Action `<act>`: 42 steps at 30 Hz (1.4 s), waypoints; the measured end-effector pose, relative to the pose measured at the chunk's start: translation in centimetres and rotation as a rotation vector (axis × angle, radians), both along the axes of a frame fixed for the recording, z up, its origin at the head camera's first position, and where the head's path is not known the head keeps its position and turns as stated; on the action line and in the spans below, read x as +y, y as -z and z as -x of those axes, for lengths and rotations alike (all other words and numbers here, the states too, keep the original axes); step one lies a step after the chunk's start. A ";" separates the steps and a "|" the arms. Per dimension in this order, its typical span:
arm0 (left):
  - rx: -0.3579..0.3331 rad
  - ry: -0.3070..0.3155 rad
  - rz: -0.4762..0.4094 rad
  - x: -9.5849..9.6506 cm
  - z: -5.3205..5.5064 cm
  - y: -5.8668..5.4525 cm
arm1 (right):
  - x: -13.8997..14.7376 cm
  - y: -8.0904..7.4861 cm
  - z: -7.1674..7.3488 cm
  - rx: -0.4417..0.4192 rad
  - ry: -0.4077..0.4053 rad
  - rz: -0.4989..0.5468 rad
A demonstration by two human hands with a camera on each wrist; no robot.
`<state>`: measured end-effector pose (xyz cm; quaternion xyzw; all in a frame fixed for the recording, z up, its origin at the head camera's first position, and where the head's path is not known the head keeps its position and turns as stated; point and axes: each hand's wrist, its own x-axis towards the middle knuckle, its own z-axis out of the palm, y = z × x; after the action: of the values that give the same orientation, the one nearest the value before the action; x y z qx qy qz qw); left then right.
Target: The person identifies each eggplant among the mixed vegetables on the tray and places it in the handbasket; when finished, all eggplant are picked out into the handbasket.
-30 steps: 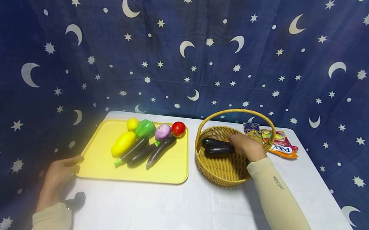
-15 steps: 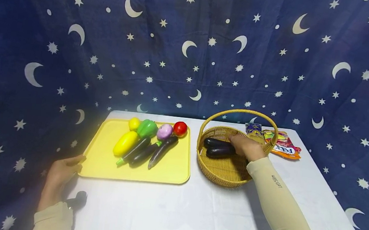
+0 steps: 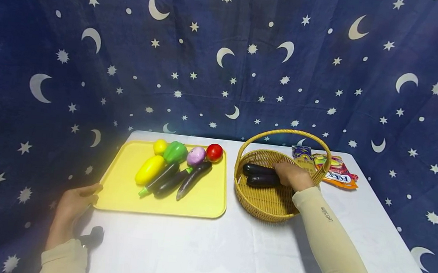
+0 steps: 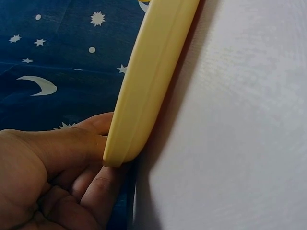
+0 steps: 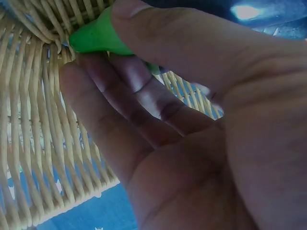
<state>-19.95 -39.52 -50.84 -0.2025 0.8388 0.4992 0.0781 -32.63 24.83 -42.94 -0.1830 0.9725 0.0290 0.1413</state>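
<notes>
In basket (image 3: pixel 249 206), eggplant stem (image 5: pixel 98 34), between right fingers (image 5: pixel 103 115)

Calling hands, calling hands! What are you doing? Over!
Left hand pinches yellow tray, near corner. Right hand in wicker basket, pinching green eggplant stem; two eggplants there. Basket handle arches above, might snag.

Behind the right grip (image 3: pixel 293 175), on the person's side, the sleeve (image 3: pixel 342 258) has edged a little leftward against the basket (image 3: pixel 255 208), and the lettering (image 3: pixel 327 214) printed on it has slid left as well. The head view has turned slightly, so things around the grips sit a touch further right in it: the tray (image 3: pixel 118 199) at the left grip (image 3: pixel 71 203), the eggplants (image 3: pixel 261 181) left of the right grip, the snack packets (image 3: pixel 338 170) beyond that grip, and the starry curtain (image 3: pixel 200 3) beyond both. Most of this drift falls in the first half second.
</notes>
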 end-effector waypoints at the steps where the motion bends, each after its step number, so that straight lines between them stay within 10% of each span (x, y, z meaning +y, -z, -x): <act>1: -0.004 -0.003 0.005 0.0 0.0 0.0 | 0.0 0.0 0.0 -0.001 0.004 -0.001; 27: -0.010 0.000 0.006 0.0 0.1 0.0 | -0.6 -1.3 -1.1 -0.022 0.098 0.037; 42: 0.011 -0.005 0.061 -0.1 0.4 0.5 | -5.6 -6.8 -7.6 0.472 -0.185 0.372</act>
<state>-20.35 -39.65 -51.30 -0.2040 0.8537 0.4746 0.0662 -25.07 19.23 -36.13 -0.2815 0.9463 -0.0948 -0.1277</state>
